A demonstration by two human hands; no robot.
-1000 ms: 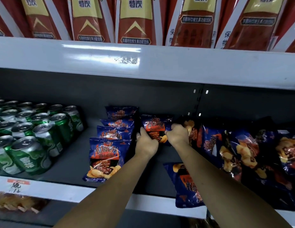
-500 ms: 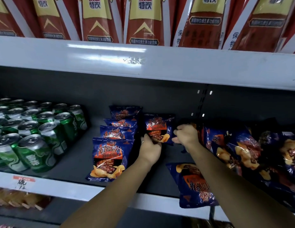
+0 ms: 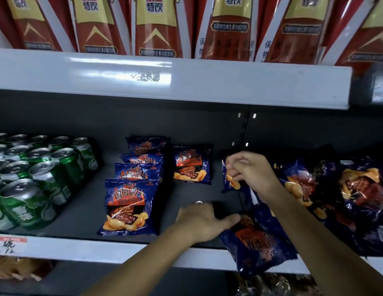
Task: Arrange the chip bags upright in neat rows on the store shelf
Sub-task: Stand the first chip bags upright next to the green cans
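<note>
My left hand [image 3: 204,221] grasps the top of a chip bag [image 3: 258,244] hanging over the shelf edge [image 3: 100,248]. My right hand [image 3: 248,169] pinches another bag [image 3: 229,178] (mostly hidden). Bare shelf floor lies between the lone upright bag [image 3: 191,164] and me; a neat row [image 3: 132,189] stands beside green cans [image 3: 43,176].

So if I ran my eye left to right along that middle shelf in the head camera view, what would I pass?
Green cans → neat row of upright chip bags → single upright chip bag → left hand → right hand → jumbled pile of chip bags.
</note>
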